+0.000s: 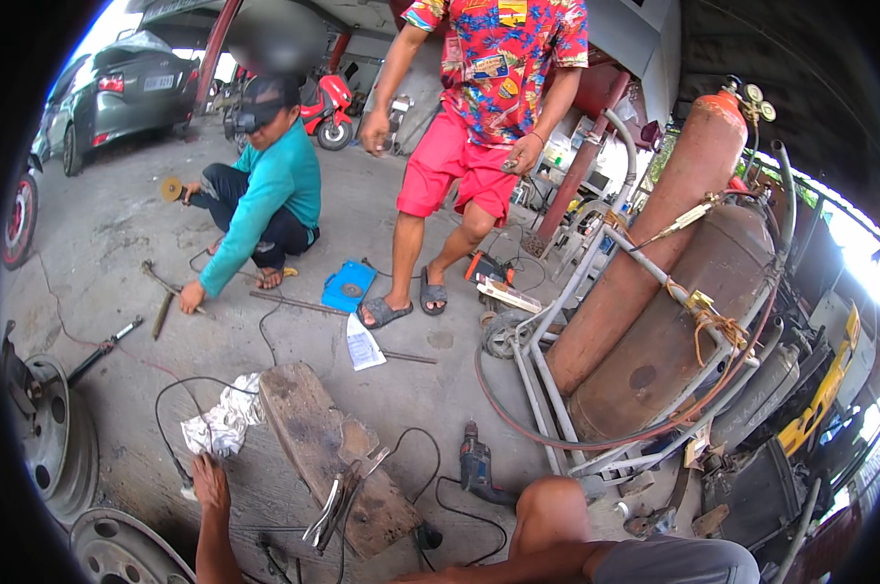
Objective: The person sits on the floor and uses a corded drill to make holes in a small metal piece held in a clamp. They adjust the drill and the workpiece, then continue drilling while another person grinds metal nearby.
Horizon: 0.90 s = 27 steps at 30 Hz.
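Observation:
My left hand [210,484] reaches forward at lower left, its fingers bunched at the near edge of a crumpled white rag [223,420]. The fingertips are partly hidden, and the hold looks like a pinch. Just left of this hand, a black cable ends at a small pale piece [188,491]. Right of the rag lies a worn wooden plank [309,417], with metal pliers-like tools [331,508] on its near end. Beyond the plank, a blue corded drill [476,465] rests on the concrete, near my bent knee. My right hand is out of view.
Wheel rims [62,438] stand at left. A teal-sleeved person [279,185] squats ahead, reaching toward a hammer [164,310]. Another person in a floral shirt [513,58] stands beside a blue case [349,286]. A cart holds a tall red gas cylinder [644,243]. Cables cross the floor.

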Available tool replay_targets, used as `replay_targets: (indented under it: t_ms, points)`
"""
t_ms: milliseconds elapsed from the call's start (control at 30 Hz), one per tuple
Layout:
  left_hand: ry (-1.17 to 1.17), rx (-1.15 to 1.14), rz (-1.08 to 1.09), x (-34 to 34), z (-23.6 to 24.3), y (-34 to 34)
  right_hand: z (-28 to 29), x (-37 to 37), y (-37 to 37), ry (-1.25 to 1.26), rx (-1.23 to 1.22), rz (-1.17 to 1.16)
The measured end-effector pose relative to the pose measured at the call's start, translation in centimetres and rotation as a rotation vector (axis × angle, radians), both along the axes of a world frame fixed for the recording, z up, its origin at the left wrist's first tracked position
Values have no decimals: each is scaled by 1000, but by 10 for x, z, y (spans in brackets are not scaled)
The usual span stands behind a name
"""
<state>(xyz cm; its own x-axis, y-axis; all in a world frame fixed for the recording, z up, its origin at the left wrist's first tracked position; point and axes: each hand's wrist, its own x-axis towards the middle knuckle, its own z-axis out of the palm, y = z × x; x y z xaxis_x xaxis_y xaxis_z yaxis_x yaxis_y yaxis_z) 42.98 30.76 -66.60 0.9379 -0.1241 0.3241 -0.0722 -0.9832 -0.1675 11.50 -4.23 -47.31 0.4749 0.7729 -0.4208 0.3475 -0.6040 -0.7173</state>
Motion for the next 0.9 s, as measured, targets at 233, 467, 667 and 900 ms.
replay_targets:
  t_ms: [233, 467, 667, 900]
  points:
    - [261, 66, 79, -48, -40, 9, -52, -22, -7, -113, 137, -6]
    - [510, 332, -49, -73, -64, -39, -77, -44, 21, -114, 81, 69]
    - [597, 275, -167, -125, -21, -50, -6, -6, 90, -219, -74, -215]
    - [616, -198, -118, -138, 28, -28, -43, 39, 150, -329, 27, -355]
